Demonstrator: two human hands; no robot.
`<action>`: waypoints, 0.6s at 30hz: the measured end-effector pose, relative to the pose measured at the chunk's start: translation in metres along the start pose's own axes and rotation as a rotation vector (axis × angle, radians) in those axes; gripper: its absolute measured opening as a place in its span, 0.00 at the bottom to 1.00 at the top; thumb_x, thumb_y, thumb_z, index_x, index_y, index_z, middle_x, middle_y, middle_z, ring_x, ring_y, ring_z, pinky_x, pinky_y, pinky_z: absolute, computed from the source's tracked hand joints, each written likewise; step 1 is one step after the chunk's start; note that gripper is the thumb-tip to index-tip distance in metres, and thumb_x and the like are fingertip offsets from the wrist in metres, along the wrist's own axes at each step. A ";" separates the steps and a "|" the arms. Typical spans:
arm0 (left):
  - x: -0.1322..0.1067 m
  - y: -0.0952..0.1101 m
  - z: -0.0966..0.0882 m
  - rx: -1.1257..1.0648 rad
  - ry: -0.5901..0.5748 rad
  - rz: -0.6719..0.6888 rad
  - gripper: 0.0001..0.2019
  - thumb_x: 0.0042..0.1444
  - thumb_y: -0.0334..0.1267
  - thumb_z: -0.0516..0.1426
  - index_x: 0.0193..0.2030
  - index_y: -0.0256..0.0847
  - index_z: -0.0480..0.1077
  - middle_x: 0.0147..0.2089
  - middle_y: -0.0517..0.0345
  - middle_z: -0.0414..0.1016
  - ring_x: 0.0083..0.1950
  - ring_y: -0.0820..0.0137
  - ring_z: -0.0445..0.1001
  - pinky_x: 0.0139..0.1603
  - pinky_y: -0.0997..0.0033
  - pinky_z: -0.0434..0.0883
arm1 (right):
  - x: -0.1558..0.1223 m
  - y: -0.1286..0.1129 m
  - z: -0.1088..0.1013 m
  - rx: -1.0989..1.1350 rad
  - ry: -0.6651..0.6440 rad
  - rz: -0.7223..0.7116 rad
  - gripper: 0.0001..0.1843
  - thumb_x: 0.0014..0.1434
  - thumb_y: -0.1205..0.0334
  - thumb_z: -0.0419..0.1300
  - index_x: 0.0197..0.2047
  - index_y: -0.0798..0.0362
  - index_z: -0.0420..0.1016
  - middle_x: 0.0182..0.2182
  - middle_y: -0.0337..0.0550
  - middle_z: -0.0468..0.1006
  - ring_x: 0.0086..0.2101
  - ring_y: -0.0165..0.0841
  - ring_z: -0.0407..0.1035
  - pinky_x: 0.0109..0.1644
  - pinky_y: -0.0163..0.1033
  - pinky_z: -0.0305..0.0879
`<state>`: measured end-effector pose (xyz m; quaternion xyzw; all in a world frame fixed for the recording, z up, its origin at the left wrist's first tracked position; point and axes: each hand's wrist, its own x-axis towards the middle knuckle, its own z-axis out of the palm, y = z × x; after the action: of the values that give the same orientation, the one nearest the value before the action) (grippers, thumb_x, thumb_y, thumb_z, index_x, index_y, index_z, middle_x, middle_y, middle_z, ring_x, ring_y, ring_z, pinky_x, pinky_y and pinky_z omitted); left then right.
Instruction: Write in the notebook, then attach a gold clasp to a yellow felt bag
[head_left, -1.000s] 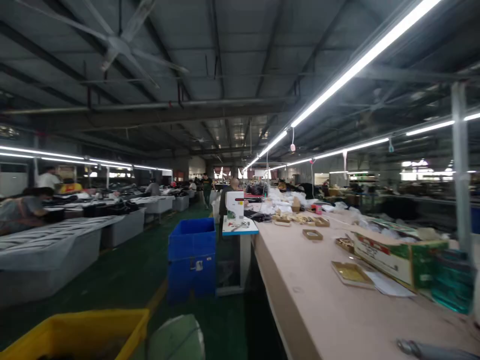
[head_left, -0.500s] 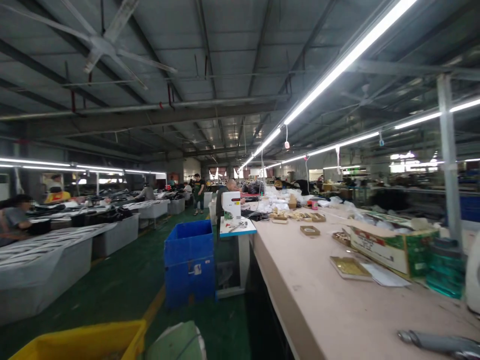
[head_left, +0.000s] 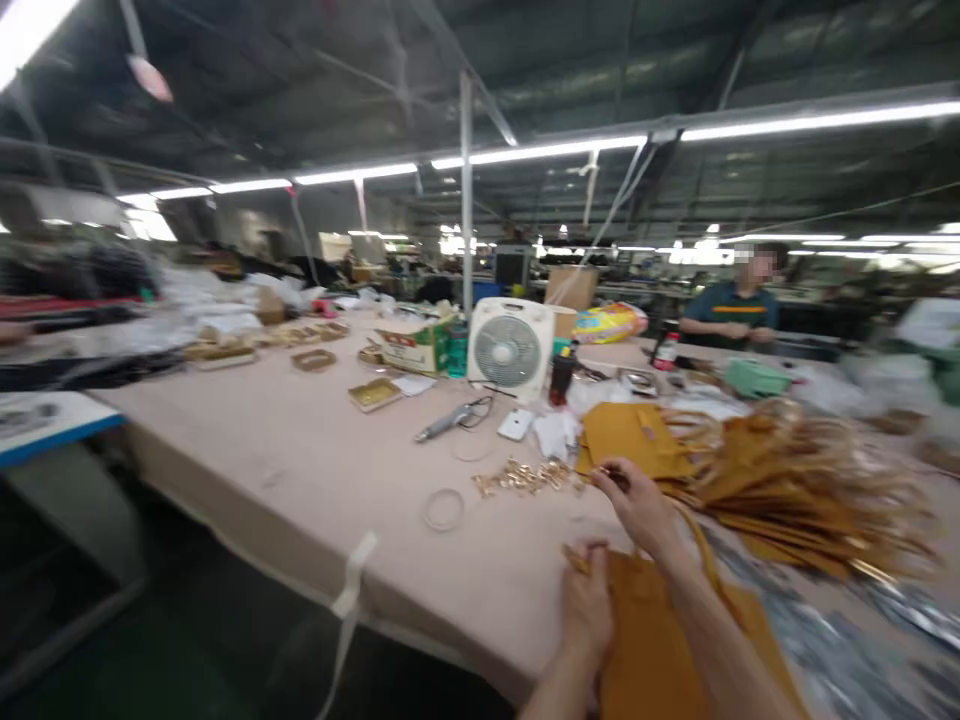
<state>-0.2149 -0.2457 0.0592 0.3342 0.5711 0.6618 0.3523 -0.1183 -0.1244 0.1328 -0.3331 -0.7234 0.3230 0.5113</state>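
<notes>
Left hand has its thumb and fingers pinching the top edge of a mustard bag, looks like by a little strap end, though it's pretty blurry there. Right hand is just past it, fingers curled in toward the thumb around a dark spot; can't tell whether they're actually pinching anything. The bag itself lies right below the two hands, running back toward the body, with the right forearm crossing over it.

Just left of the right hand's fingertips there's a loose scatter of gold-coloured metal bits. Further left of both hands, a pale ring lies on the pinkish table. Beyond the metal bits you've got a white phone, with a grey handheld tool to the left of it and a boxy fan standing behind. Right of the right hand is a big heap of more mustard pieces. Way past that, across the table, there's a co-worker in a dark top.
</notes>
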 end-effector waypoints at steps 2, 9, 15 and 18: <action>-0.005 -0.018 0.018 -0.085 -0.066 0.003 0.19 0.65 0.55 0.58 0.48 0.40 0.77 0.47 0.51 0.80 0.52 0.60 0.75 0.59 0.58 0.70 | -0.004 -0.003 -0.014 0.155 0.109 0.055 0.26 0.53 0.39 0.72 0.40 0.55 0.79 0.34 0.46 0.83 0.35 0.38 0.75 0.44 0.42 0.71; 0.012 -0.038 0.019 -0.321 -0.102 -0.065 0.26 0.56 0.61 0.62 0.49 0.40 0.77 0.46 0.52 0.81 0.47 0.62 0.77 0.50 0.66 0.72 | -0.056 -0.007 -0.034 0.265 0.255 0.129 0.18 0.57 0.48 0.72 0.40 0.53 0.79 0.36 0.42 0.81 0.36 0.33 0.73 0.43 0.38 0.70; 0.009 -0.036 0.013 -0.463 -0.067 -0.108 0.24 0.53 0.58 0.66 0.43 0.38 0.78 0.41 0.51 0.83 0.43 0.62 0.79 0.47 0.66 0.74 | -0.112 -0.002 -0.006 0.262 0.171 0.206 0.17 0.60 0.49 0.70 0.44 0.51 0.76 0.35 0.42 0.80 0.34 0.35 0.76 0.41 0.39 0.75; 0.006 -0.038 0.005 -0.500 0.007 -0.119 0.23 0.54 0.58 0.65 0.43 0.38 0.78 0.41 0.52 0.83 0.42 0.63 0.80 0.46 0.66 0.74 | -0.128 0.004 0.014 0.174 0.149 0.160 0.16 0.63 0.50 0.68 0.49 0.50 0.77 0.41 0.46 0.82 0.40 0.38 0.78 0.46 0.43 0.77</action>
<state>-0.2105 -0.2343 0.0225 0.2002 0.4094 0.7618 0.4604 -0.0982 -0.2277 0.0594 -0.3674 -0.6237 0.3986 0.5631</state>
